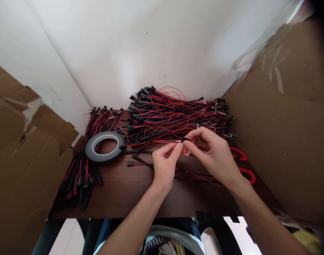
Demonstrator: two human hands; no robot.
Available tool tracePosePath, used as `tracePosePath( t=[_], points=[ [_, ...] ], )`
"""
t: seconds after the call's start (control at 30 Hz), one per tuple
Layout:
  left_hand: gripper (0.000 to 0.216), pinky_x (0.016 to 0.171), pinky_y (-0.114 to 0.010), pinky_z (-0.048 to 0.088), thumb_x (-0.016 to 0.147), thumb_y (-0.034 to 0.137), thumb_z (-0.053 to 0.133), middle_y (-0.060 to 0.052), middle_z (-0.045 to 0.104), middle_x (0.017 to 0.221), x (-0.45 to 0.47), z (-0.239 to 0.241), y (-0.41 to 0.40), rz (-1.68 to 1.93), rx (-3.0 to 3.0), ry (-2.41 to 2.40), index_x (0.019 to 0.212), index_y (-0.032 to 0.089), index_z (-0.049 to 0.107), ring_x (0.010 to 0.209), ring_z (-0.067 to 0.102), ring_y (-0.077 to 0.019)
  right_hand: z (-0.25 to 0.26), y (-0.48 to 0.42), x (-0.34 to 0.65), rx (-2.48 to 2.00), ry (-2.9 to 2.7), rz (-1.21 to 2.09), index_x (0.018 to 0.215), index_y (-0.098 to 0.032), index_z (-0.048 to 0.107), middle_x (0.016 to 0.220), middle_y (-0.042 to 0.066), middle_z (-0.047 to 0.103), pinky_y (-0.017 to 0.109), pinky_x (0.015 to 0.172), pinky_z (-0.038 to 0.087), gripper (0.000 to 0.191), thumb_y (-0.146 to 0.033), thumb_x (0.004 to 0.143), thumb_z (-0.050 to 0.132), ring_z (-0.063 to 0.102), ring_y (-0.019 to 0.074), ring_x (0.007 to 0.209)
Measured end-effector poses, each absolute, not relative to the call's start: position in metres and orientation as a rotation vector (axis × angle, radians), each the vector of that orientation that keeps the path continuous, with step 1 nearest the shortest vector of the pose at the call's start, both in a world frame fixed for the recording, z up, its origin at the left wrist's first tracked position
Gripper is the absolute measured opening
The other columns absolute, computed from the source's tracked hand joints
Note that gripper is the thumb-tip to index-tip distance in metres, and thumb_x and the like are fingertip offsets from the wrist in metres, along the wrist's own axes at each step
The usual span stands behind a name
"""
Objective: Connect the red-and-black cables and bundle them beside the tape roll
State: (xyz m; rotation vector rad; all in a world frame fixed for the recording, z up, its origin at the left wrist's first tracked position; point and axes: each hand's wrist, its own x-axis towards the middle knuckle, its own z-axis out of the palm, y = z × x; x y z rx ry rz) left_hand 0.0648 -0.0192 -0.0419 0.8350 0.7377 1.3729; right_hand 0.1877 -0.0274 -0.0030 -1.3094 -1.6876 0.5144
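Above the table's middle my two hands meet at a thin red and black wire cable. My left hand pinches the cable between thumb and fingers. Thumb and forefinger of my right hand close on a small black piece of tape at the cable, right beside the left fingertips. The fingers partly hide the spot where tape and wire meet. Left of the hands, a roll of black tape lies on a bundle of cables. Below the hands, loose cables with black connectors lie on the table.
A large heap of red and black cables lies at the back, and a smaller cable bundle at the left. Red-handled scissors lie at the right. Cardboard stands at both sides of the brown table, with a white wall behind.
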Motion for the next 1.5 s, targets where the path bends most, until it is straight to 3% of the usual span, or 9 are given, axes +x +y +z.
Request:
tracePosePath(
  t=[0.13, 0.27, 0.5, 0.83, 1.1, 1.5],
  points=[
    [0.018, 0.066, -0.028, 0.054, 0.077, 0.032, 0.072, -0.004, 0.072, 0.068, 0.0641, -0.0414, -0.0180, 1.370, 0.872, 0.775, 0.074, 0.016, 0.076, 0.059, 0.065, -0.0141, -0.0027, -0.0287, 0.1873, -1.310, -1.669, 0.523, 0.095, -0.020, 0.060, 0.084, 0.003, 0.060, 0.027, 0.066, 0.053, 0.014, -0.033, 0.088, 0.062, 0.059, 0.0141, 0.072],
    [0.018, 0.063, -0.025, 0.052, 0.079, 0.031, 0.070, -0.003, 0.071, 0.064, 0.0634, -0.0400, -0.0168, 1.400, 0.914, 0.817, 0.071, 0.016, 0.076, 0.059, 0.064, -0.0134, -0.0022, -0.0296, 0.1872, -1.242, -1.556, 0.679, 0.109, -0.021, 0.055, 0.083, 0.001, 0.059, 0.025, 0.066, 0.054, 0.030, -0.033, 0.085, 0.067, 0.061, 0.0137, 0.075],
    [0.017, 0.059, -0.023, 0.051, 0.078, 0.028, 0.071, -0.001, 0.069, 0.061, 0.0627, -0.0374, -0.0169, 1.431, 0.888, 0.808, 0.067, 0.015, 0.073, 0.056, 0.061, -0.0113, -0.0004, -0.0322, 0.1923, -1.318, -1.619, 0.617, 0.091, -0.017, 0.062, 0.085, 0.005, 0.063, 0.029, 0.068, 0.056, 0.024, -0.037, 0.081, 0.070, 0.064, 0.0154, 0.075],
    [0.017, 0.057, -0.021, 0.052, 0.076, 0.031, 0.074, -0.003, 0.069, 0.067, 0.0622, -0.0378, -0.0171, 1.475, 0.892, 0.815, 0.068, 0.016, 0.073, 0.059, 0.061, -0.0107, -0.0023, -0.0334, 0.1926, -1.376, -1.642, 0.544, 0.083, -0.018, 0.064, 0.082, 0.005, 0.067, 0.029, 0.065, 0.053, 0.022, -0.039, 0.081, 0.071, 0.063, 0.0159, 0.071],
    [0.017, 0.055, -0.021, 0.052, 0.073, 0.030, 0.075, -0.005, 0.071, 0.069, 0.0634, -0.0367, -0.0171, 1.451, 0.868, 0.838, 0.068, 0.014, 0.074, 0.059, 0.062, -0.0113, 0.0029, -0.0283, 0.1881, -1.338, -1.453, 0.849, 0.080, -0.018, 0.067, 0.077, 0.004, 0.069, 0.029, 0.066, 0.052, 0.025, -0.043, 0.079, 0.070, 0.065, 0.0169, 0.071],
    [0.017, 0.055, -0.022, 0.052, 0.073, 0.032, 0.076, -0.005, 0.072, 0.069, 0.0642, -0.0404, -0.0155, 1.456, 0.837, 0.836, 0.070, 0.015, 0.074, 0.059, 0.062, -0.0112, 0.0045, -0.0306, 0.1864, -1.318, -1.638, 0.677, 0.085, -0.020, 0.061, 0.079, 0.001, 0.064, 0.026, 0.067, 0.048, 0.014, -0.033, 0.090, 0.059, 0.060, 0.0147, 0.072]
  ],
)
